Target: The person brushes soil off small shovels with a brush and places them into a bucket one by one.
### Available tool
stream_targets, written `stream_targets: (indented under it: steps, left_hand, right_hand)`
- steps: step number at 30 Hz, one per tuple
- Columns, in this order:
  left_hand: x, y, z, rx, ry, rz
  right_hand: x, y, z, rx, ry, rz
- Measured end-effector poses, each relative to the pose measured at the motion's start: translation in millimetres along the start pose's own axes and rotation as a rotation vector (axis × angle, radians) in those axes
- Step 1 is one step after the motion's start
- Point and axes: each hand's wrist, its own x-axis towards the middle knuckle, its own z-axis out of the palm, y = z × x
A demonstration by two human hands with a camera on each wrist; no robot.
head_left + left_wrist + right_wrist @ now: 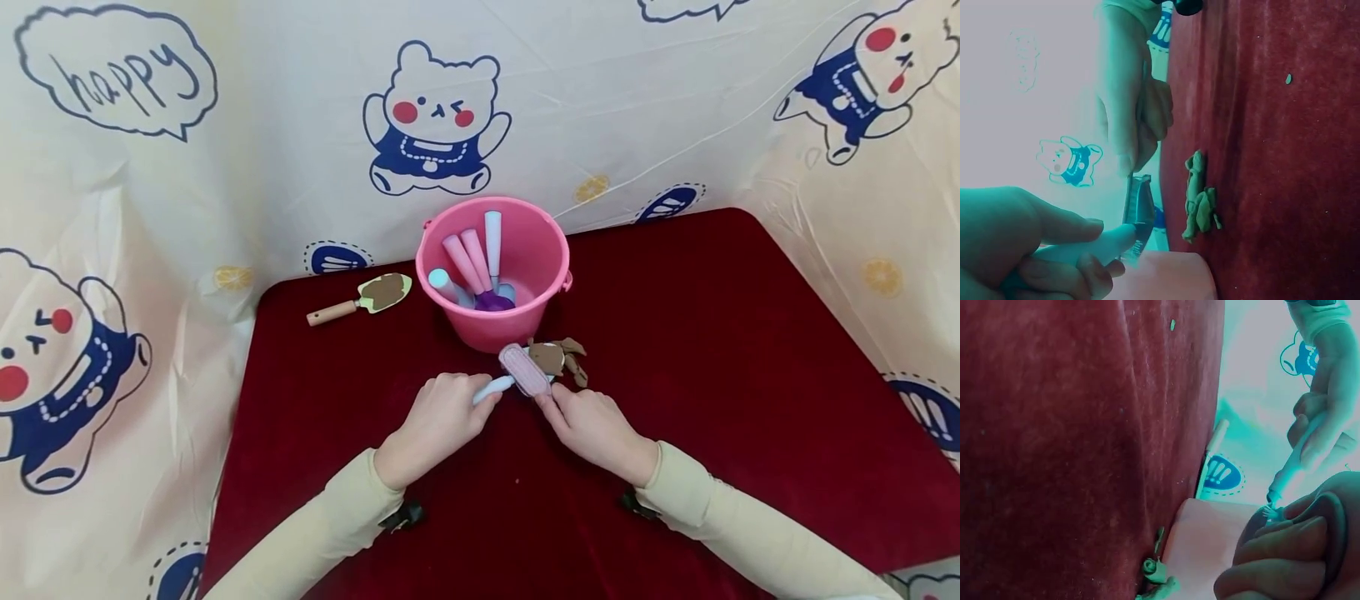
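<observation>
My left hand (442, 417) grips the light-blue handle (493, 389) of a small tool, with the thumb along it. A mauve oval brush (525, 371) is held in my right hand (600, 427), fingers curled round its handle. The brush lies over the tool's head and hides most of it; in the left wrist view its bristles meet the tool just past the handle. Beyond the brush, brown material (547, 359) shows with a pale edge. Crumpled brown-looking pieces (1197, 200) lie on the cloth below the hands in the left wrist view.
A pink bucket (491, 329) stands just behind the hands, holding tools with pink handles (468, 258) and light-blue handles (492, 242). Left of it lies a trowel (382, 293) with a wooden handle and brown on its blade. Dark red cloth (712, 375) covers the table.
</observation>
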Motion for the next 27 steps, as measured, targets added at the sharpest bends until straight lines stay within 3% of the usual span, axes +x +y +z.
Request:
stream_targets:
  steps: [4, 10, 19, 27]
  left_hand:
    - [-1.0, -1.8, -1.5, -0.022, 0.002, -0.004]
    - [-3.0, -5.1, -1.5, -0.049, -0.035, -0.019]
    - [-3.0, -6.9, -1.5, -0.029, -0.035, -0.026]
    - [-4.7, -6.6, -1.8, -0.039, -0.031, -0.020]
  right_hand:
    - [1.9, 4.0, -2.7, -0.040, 0.051, 0.036]
    - [1.6, 7.2, -7.3, 0.009, 0.053, 0.096]
    - [-2.3, 0.8, -3.5, 0.029, -0.032, -0.032]
    - [-1.2, 10.3, -9.3, 0.001, -0.022, 0.083]
